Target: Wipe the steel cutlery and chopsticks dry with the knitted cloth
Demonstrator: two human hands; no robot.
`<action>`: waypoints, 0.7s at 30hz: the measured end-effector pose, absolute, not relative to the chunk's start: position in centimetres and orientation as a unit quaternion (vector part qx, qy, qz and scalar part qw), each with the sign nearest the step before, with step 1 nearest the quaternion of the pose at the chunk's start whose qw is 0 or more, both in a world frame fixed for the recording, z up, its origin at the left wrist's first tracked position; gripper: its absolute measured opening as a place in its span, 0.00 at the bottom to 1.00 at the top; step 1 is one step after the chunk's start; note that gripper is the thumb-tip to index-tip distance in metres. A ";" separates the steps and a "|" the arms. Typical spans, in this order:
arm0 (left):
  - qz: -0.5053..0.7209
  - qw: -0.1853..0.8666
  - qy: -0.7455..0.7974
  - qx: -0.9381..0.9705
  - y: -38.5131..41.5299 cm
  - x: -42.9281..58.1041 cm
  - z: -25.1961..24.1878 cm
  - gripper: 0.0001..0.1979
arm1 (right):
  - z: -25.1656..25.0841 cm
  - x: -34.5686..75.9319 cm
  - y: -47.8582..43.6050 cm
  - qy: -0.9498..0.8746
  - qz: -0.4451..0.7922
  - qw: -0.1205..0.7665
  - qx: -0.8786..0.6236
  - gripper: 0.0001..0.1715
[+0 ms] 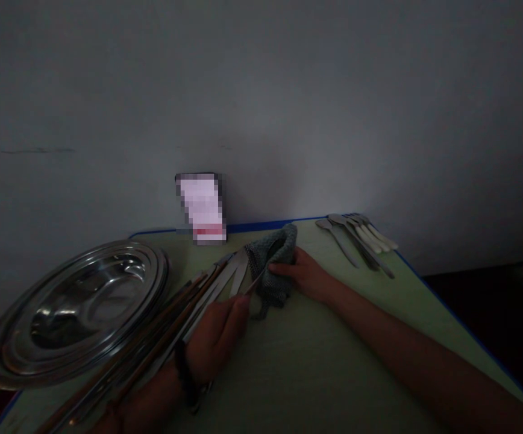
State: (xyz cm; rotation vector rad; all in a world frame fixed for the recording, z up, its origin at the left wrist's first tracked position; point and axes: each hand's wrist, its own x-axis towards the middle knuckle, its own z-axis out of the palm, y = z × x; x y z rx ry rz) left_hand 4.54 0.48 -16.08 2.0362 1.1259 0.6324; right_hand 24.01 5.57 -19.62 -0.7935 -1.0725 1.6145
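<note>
My right hand [304,277] is closed around a grey-green knitted cloth [273,283], its thumb lying on the near side. My left hand [220,331], with a dark band at the wrist, grips a thin utensil [255,282] that runs up to the cloth. The cloth covers its far end, so its kind is hidden. Beside and partly behind my left hand lie long utensils [166,328], some with brown handles, others plain metal. Flat metal blades or handles [238,271] reach toward the cloth.
Shiny steel plates [153,313] are stacked at the left. A phone [205,208] leans upright against the grey wall [334,108]. Spoons [340,241] and white-handled forks [372,235] lie at the back right of the pale green table [334,374], which has a blue edge.
</note>
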 end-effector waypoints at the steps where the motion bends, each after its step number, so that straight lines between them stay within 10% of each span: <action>1: 0.233 0.358 0.432 0.794 0.5 4.6 -16.0 0.21 | -19.6 24.0 5.5 -0.436 0.667 0.502 -0.335 0.19; 21: 0.180 0.362 0.419 0.813 0.0 4.8 -15.8 0.21 | -20.0 23.8 5.4 -0.422 0.551 0.533 -0.484 0.27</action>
